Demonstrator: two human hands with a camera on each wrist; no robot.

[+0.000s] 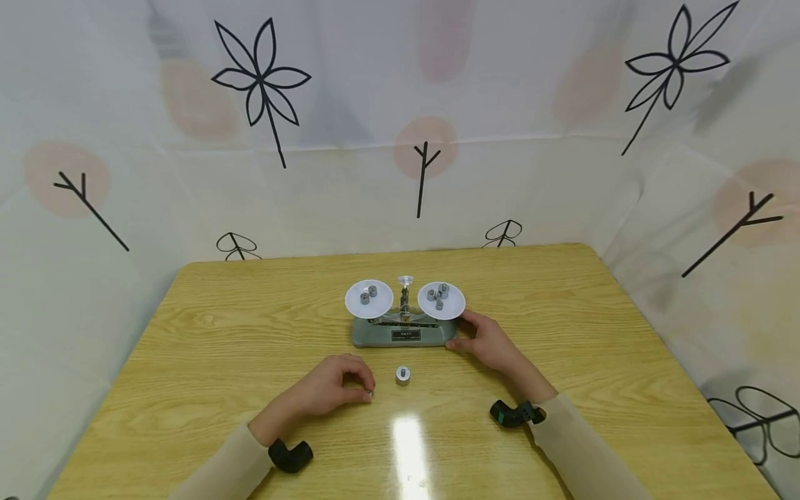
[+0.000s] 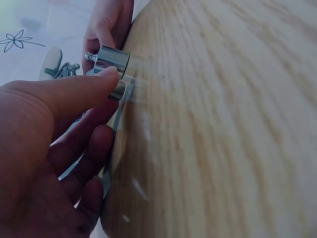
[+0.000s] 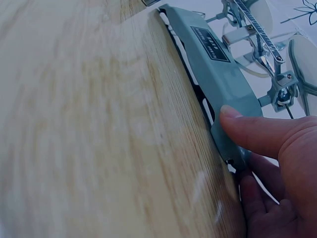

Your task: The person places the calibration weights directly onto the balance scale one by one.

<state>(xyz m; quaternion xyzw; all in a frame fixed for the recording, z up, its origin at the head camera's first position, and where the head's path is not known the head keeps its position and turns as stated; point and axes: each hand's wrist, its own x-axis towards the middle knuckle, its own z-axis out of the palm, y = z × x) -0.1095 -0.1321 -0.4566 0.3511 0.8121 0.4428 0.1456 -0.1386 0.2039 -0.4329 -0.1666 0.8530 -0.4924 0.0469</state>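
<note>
A pan balance with a grey-green base (image 1: pixel 375 335) stands on the table. Its left white pan (image 1: pixel 353 298) carries two small metal weights (image 1: pixel 364 298); several more lie on the right pan (image 1: pixel 459 305). My right hand (image 1: pixel 490 345) grips the right end of the base, thumb (image 3: pixel 255 133) on the front and fingers around the end. In front of the balance, a larger knobbed weight (image 1: pixel 403 377) stands upright. Left of it, close over the tabletop, my left hand (image 1: pixel 331 385) pinches a small metal weight (image 2: pixel 118 91) between thumb and index finger, which partly hide it.
The wood-grain table (image 1: pixel 250 312) reaches back to a pale cloth (image 1: pixel 350 187) with flower drawings, which also hangs at both sides. Black wrist cameras sit on the left wrist (image 1: pixel 290 457) and right wrist (image 1: pixel 515 414). A bright reflection lies on the tabletop near the front.
</note>
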